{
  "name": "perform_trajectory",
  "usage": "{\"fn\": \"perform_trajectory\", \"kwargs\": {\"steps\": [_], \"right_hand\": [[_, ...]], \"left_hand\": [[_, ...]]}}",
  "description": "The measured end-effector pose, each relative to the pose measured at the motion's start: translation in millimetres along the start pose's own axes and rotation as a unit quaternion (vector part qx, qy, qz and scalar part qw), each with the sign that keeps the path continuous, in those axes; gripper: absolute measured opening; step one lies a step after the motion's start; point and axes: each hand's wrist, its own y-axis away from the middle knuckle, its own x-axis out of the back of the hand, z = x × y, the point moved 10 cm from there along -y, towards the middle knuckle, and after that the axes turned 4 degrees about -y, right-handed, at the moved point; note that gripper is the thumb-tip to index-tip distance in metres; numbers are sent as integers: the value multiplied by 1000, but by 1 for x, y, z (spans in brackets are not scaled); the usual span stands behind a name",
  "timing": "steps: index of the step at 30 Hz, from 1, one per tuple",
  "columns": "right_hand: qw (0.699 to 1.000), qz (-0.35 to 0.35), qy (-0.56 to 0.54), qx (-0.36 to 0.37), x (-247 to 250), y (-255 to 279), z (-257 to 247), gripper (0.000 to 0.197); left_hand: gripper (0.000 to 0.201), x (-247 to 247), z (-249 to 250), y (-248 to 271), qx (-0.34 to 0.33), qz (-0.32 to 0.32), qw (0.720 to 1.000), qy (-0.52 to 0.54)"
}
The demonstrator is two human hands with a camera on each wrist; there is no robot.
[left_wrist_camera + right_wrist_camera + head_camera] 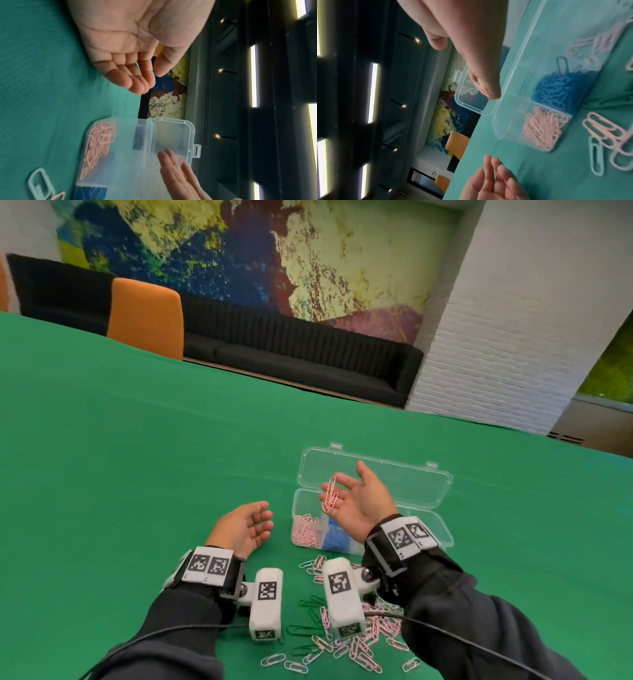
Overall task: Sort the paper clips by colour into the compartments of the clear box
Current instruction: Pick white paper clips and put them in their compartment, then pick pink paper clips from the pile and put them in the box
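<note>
Risk, as we judge it: pink clips (330,495) lying loose on our flat right hand (356,501) above the box (442,537) may slide into the blue section; left hand (245,527) relaxed, holding nothing.

In the right wrist view the right hand (471,56) hangs over the open clear box (513,75), pink clips (480,85) lying against its fingers. Inside the box, blue paper clips (556,89) fill one compartment and pink paper clips (542,129) the next. Loose clips (604,135) lie on the green bench (539,175) beside it. The left hand (496,182) rests with fingers straight.
</note>
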Motion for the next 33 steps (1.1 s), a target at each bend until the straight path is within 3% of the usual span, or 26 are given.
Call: {"fn": "perform_trajectory", "kwargs": {"steps": [4, 10, 14, 17, 20, 22, 23, 24, 27, 28, 29, 31, 33], "right_hand": [[999, -11, 18, 29, 13, 3, -7, 60], [997, -29, -7, 65, 111, 42, -16, 36], [992, 18, -92, 81, 191, 57, -25, 94], [989, 28, -120, 78, 224, 61, -19, 99], [987, 8, -137, 83, 230, 62, -18, 96], [987, -3, -138, 81, 225, 64, -19, 86], [987, -3, -139, 77, 223, 64, -17, 78], [988, -6, -136, 73, 220, 65, -16, 73], [990, -12, -124, 60, 218, 62, -10, 74], [991, -13, -123, 59, 216, 63, -9, 72], [991, -16, -122, 56, 215, 63, -8, 78], [992, -16, -111, 58, 213, 63, -7, 94], [993, -15, -107, 56, 211, 64, -6, 76]], "left_hand": [[17, 4, 8, -2, -14, 0, 1000, 14], [15, 0, 18, 5, -34, -5, 999, -7], [16, -6, 26, 20, -51, -11, 998, -42], [17, -9, 35, 34, -71, -21, 993, -96], [16, -16, 40, 47, -73, -48, 965, -247], [15, -24, 34, 58, -68, -94, 902, -415], [13, -29, 27, 64, -68, -130, 843, -517], [14, -32, 18, 70, -73, -169, 764, -618], [32, -36, -11, 84, -114, -253, 479, -833], [39, -38, -17, 86, -124, -260, 417, -862], [42, -41, -20, 86, -128, -262, 382, -877], [41, -47, -23, 82, -132, -263, 352, -889], [30, -54, -25, 78, -127, -266, 349, -890]]}}
